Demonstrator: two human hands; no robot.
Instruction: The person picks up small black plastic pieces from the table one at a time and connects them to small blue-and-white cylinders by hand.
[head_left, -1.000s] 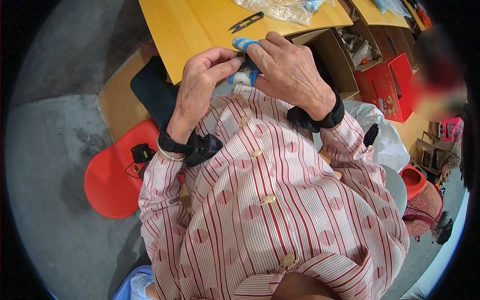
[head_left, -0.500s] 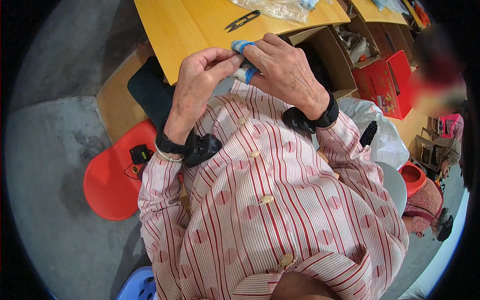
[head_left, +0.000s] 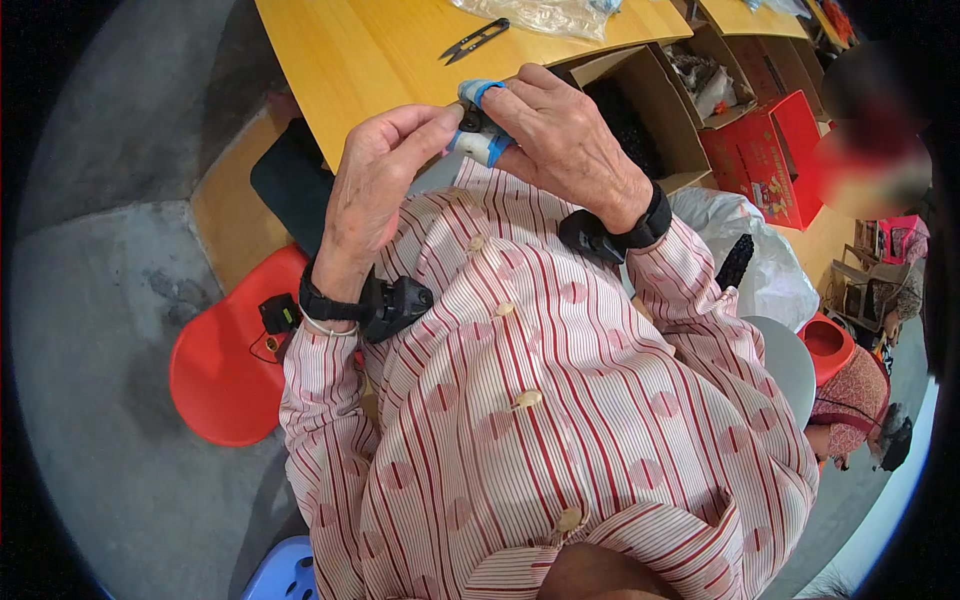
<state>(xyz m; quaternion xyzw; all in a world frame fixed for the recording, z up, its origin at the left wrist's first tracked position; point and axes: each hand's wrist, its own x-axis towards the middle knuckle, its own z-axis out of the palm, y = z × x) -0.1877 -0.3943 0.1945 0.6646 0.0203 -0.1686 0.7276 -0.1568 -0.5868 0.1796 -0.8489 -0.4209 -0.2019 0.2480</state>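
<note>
A small dark, rounded piece (head_left: 470, 122) shows between my fingertips, too small to name. My left hand (head_left: 375, 165) pinches at its left side with thumb and forefinger. My right hand (head_left: 565, 135), with blue and white tape around its thumb and forefinger, closes on it from the right. Both hands meet just off the edge of the yellow table (head_left: 345, 70). Beyond them on the tabletop lie black thread snips (head_left: 474, 41). Part of the piece is hidden by the fingers.
Clear plastic bags (head_left: 540, 14) lie on the table. To the right stand an open cardboard box (head_left: 655, 90) of black pieces, a red box (head_left: 765, 160) and a white plastic bag (head_left: 765, 265). A red stool (head_left: 220, 370) holds a small black device. Another person (head_left: 850, 395) is at far right.
My left hand has shifted slightly left and away from the right hand. The dark piece between the fingers now shows more. My right hand has barely moved.
</note>
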